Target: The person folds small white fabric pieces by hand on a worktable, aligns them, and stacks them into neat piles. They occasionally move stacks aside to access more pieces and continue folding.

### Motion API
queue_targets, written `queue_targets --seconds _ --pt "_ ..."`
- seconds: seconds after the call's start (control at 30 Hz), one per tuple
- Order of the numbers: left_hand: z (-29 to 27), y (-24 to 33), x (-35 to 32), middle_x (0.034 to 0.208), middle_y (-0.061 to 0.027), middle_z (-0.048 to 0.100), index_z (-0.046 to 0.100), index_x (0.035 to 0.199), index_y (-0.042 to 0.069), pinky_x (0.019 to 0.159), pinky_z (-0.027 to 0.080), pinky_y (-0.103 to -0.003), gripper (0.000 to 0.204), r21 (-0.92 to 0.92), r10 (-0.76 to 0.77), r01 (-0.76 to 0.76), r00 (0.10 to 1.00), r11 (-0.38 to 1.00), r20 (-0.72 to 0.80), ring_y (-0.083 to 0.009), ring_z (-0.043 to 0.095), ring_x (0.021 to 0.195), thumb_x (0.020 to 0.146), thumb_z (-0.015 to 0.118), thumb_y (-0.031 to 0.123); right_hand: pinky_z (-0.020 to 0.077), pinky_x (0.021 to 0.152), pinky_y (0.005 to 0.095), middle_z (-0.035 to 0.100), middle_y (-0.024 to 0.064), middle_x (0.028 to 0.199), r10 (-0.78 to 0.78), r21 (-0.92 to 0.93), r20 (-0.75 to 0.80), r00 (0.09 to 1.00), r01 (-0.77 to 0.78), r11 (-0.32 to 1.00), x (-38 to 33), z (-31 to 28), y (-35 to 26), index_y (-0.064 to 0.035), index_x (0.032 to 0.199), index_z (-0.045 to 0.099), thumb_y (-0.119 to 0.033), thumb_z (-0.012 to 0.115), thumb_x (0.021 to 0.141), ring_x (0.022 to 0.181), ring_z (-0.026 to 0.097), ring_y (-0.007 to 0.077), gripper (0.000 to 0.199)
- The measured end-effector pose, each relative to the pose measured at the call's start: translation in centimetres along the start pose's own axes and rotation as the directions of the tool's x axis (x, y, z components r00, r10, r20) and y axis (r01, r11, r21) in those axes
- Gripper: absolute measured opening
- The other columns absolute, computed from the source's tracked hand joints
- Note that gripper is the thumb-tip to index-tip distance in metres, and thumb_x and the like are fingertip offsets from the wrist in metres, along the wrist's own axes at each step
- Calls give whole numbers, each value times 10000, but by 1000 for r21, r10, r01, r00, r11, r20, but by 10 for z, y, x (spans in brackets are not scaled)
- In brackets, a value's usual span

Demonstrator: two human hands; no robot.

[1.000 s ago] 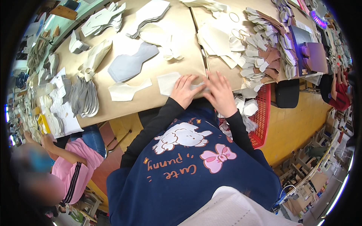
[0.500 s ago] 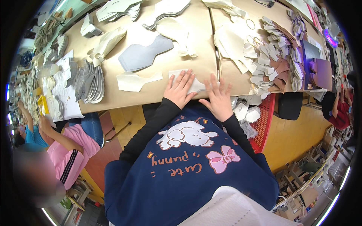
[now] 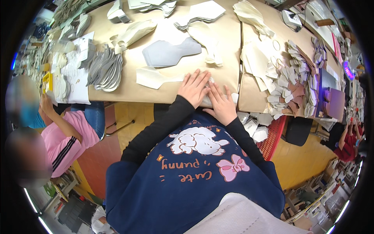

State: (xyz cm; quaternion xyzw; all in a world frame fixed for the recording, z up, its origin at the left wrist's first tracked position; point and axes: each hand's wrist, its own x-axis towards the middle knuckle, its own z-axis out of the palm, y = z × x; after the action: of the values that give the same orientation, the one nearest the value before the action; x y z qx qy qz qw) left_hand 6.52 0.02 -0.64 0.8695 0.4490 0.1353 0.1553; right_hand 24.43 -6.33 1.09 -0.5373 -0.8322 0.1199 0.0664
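Both hands rest palm down on a pale cut piece point(image 3: 235, 97) at the table's front edge, covering most of it. My left hand point(image 3: 194, 87) is open and flat, its fingers stretched away from me. Beside it my right hand point(image 3: 221, 102) lies open too, fingers extended, near the left fingertips. The piece's right end shows past my right hand; I cannot tell whether it is one layer or more. Just left of my left hand lies a cream cut piece point(image 3: 152, 77) with a narrow end. Beyond that is a grey cut piece point(image 3: 169, 52), apparently several layers.
Fanned grey pieces point(image 3: 106, 70) lie to the left. Cream sheets point(image 3: 255, 64) and piled pale and brown pieces point(image 3: 290, 84) cover the right-hand table section, past a seam. A red basket point(image 3: 271, 138) stands below the edge. A person in pink point(image 3: 74, 130) sits at the left.
My hands have come closer together, the right one shifting left over the pale piece, which is now more covered. The whole view has shifted, so the table's contents appear further right.
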Motion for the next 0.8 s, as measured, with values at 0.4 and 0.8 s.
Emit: queue_targets --seconds 0.4,0.8 --pt "-1 -8 -15 1571 -117 282 354 1480 85 1155 219 -514 671 -26 113 -112 992 993 50 -280 269 1447 946 502 463 274 1145 465 445 90 1486 -39 81 -132 990 50 995 2 5 -1 -75 1388 502 -286 791 689 1375 414 230 785" --pt "-54 -127 -64 1448 -182 461 355 1479 53 1133 285 -441 780 -386 -614 478 647 788 -452 -357 385 1372 804 730 167 405 1065 461 598 156 1311 -153 317 -232 961 224 922 9 -7 2 -41 1199 643 -35 679 792 1239 553 329 408"
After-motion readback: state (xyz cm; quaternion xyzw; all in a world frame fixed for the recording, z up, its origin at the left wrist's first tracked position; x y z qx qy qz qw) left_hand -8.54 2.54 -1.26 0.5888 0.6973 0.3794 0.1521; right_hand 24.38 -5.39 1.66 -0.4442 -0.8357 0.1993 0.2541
